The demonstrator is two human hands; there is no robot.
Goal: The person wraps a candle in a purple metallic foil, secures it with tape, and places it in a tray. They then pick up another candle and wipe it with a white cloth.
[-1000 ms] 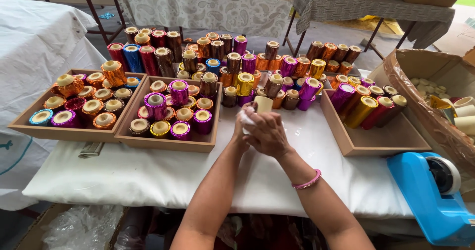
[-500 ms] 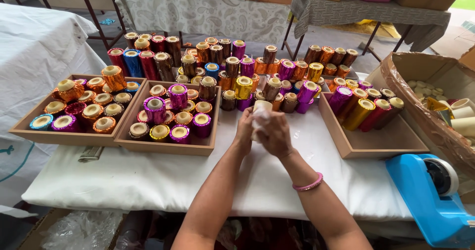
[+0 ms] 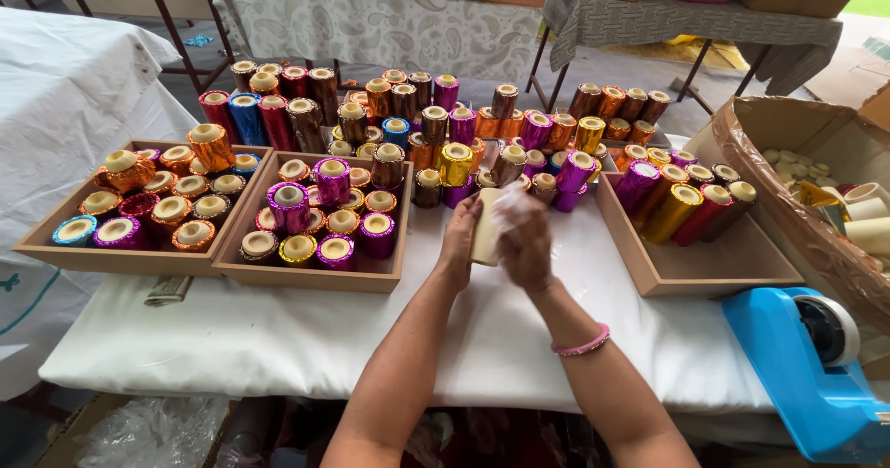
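My left hand [image 3: 460, 238] and my right hand [image 3: 525, 246] meet over the white-covered table [image 3: 278, 338] and together hold an upright cream cylinder [image 3: 486, 236]. A bit of clear film [image 3: 512, 205] sits under my right fingers against the cylinder's top. My right wrist wears a pink bracelet [image 3: 579, 346]. Just beyond my hands stand several foil-wrapped rolls [image 3: 454, 164] in gold, purple, orange, brown and red.
Two wooden trays [image 3: 306, 273] at left hold several foil rolls; another tray [image 3: 705, 269] at right holds a few lying rolls. A blue tape dispenser [image 3: 807, 366] sits at the right front. A brown box [image 3: 797, 218] with plain cream cylinders is at far right.
My hands have shifted slightly forward and turned on the cream cylinder; my right hand now covers its side and blurs with movement. The view has moved closer.
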